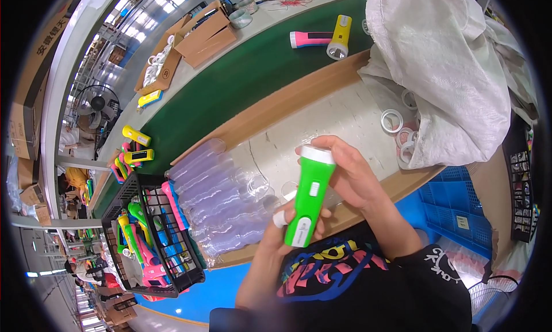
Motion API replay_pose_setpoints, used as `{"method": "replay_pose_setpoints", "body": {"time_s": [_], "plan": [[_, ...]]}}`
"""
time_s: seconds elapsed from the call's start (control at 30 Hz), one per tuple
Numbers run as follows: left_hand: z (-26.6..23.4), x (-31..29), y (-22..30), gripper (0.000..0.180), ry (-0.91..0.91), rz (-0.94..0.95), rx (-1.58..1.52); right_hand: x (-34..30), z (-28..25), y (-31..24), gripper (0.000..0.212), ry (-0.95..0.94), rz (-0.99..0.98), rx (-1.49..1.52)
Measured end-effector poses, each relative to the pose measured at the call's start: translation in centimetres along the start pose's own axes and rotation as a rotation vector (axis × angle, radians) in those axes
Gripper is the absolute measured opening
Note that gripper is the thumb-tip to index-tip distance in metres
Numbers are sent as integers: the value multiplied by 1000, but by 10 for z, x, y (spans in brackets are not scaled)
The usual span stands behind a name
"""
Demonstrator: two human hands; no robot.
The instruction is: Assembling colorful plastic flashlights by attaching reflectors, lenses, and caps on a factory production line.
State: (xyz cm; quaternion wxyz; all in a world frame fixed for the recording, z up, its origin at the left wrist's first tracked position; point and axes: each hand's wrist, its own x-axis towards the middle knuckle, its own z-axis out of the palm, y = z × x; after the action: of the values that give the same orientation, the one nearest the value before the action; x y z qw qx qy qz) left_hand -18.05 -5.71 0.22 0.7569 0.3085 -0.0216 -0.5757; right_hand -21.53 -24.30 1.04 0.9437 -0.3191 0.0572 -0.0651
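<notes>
A green flashlight [309, 202] with a white head ring, a white sliding switch and a pale label is held upright in front of me, its head tilted slightly right. My left hand [275, 235] is closed around the lower handle, with a white wrap on one finger. The fingers of my right hand [355, 174] grip the white ring at the head from the right side. Beneath lies a shallow cardboard tray [339, 79], with clear plastic cylinders [213, 188] lined up along its left part. White rings [392, 121] spill out of a white woven sack [440, 73] at its right.
A black basket [192, 274] full of coloured flashlights stands at the left. A pink flashlight [310, 39] and a yellow flashlight [339, 38] lie on the green tabletop [261, 61]. Cardboard boxes [207, 41] sit at the far edge, and a blue crate [460, 208] is at the right.
</notes>
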Motion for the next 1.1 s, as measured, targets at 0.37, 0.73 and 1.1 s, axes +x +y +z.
{"method": "replay_pose_setpoints", "body": {"time_s": [0.37, 0.73, 1.1], "plan": [[42, -21, -32, 38, 62, 15, 67, -3, 21, 11, 24, -167, -83, 91], [37, -27, -30, 42, 374, 317, 1064, -12, 18, 14, 25, -337, -192, 4], [13, 1, 12, 42, 312, 132, 351, -2, -3, -15, 32, 160, -21, -118]]}}
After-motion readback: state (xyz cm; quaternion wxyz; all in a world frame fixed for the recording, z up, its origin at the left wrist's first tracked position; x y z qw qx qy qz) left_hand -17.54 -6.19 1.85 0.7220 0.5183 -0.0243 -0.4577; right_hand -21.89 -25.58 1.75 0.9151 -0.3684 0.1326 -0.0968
